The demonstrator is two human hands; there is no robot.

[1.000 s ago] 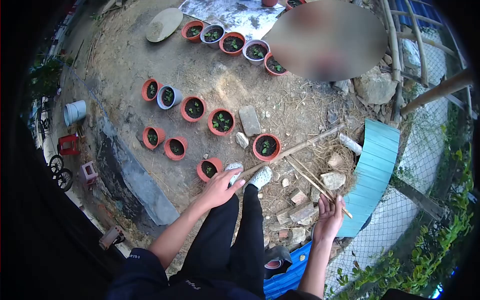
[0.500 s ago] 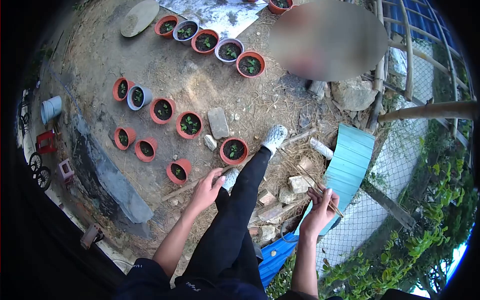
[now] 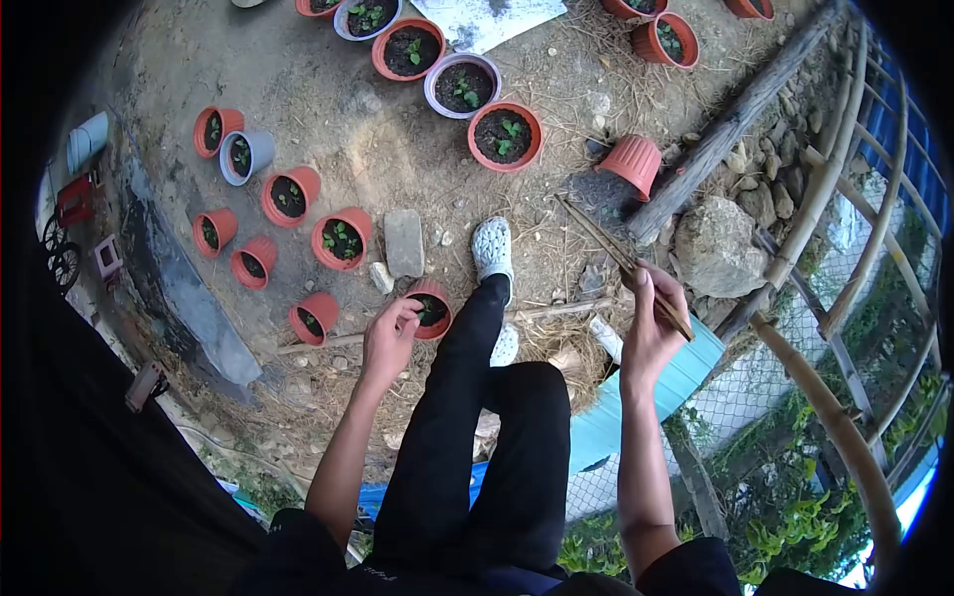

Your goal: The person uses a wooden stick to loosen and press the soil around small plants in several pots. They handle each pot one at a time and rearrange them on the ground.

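Observation:
My right hand point(image 3: 653, 323) grips a pair of long, thin brown sticks, which look like wooden chopsticks point(image 3: 608, 243), their tips pointing up and left over bare soil. Ahead of those tips a terracotta-coloured plastic pot point(image 3: 632, 166) is tipped over, its base toward the top. My left hand point(image 3: 391, 343) hangs with loosely bent fingers and holds nothing. In this view its fingertips overlap a reddish pot point(image 3: 437, 323) with dark soil and a small green seedling. Another potted seedling point(image 3: 505, 137) stands upright farther forward.
Several potted seedlings point(image 3: 341, 238) spread over the ground at left and ahead. Close by lies a grey brick point(image 3: 403, 243). To the right are a wooden log point(image 3: 735, 119), a large rock point(image 3: 720, 248), a bamboo fence point(image 3: 830, 387) and a turquoise corrugated sheet point(image 3: 636, 397).
I have stepped forward and my view has shifted right. The chopsticks have risen toward the tipped pot, now in view. My left hand has come over the reddish pot in this view.

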